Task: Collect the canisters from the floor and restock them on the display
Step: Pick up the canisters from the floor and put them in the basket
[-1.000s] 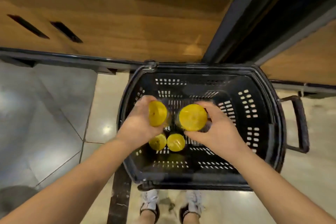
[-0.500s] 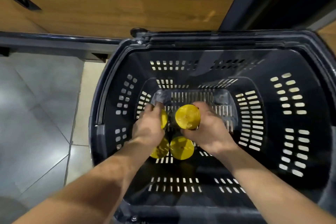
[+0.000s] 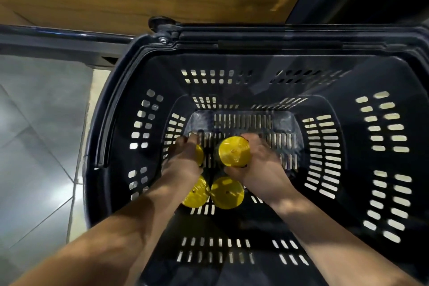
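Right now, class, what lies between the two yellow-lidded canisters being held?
The head view shows only the black plastic basket's bare slotted floor between the left canister in the left hand and the right canister in the right hand.

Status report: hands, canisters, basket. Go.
Left hand grips the far-left canister; right hand grips the far-right canister, both deep in the black basket. Two near canisters stand on its floor. No obstruction seen.

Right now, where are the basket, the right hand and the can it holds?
basket (image 3: pixel 255 62), head view, bare part of its far wall.
right hand (image 3: pixel 262 165), head view, the back of the hand.
can (image 3: pixel 234 151), head view, the middle of its yellow lid.
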{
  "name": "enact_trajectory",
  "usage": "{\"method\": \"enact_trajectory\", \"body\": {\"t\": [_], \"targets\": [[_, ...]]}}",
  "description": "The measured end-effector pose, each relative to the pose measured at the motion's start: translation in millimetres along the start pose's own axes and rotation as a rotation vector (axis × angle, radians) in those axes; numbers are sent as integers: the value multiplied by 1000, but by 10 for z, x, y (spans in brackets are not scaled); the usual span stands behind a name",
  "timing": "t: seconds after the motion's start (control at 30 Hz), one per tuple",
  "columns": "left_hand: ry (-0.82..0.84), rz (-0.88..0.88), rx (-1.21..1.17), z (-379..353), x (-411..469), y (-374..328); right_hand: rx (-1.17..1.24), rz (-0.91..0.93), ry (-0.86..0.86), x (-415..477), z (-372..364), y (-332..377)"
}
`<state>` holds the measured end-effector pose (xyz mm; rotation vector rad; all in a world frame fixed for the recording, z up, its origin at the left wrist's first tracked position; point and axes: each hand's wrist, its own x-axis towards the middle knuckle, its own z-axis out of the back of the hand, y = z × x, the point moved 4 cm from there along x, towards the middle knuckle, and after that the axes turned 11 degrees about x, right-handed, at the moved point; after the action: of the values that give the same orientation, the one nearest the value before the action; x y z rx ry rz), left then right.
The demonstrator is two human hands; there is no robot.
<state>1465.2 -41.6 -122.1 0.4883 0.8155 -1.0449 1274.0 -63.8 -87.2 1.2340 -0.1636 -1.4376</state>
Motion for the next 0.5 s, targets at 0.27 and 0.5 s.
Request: {"method": "enact_trajectory", "body": {"t": [0.27, 0.5], "targets": [[116, -7, 156, 72, -41, 54, -40, -81, 63, 134, -349, 37], [185, -8, 191, 81, -31, 72, -63, -177, 148, 157, -592, -66]]}}
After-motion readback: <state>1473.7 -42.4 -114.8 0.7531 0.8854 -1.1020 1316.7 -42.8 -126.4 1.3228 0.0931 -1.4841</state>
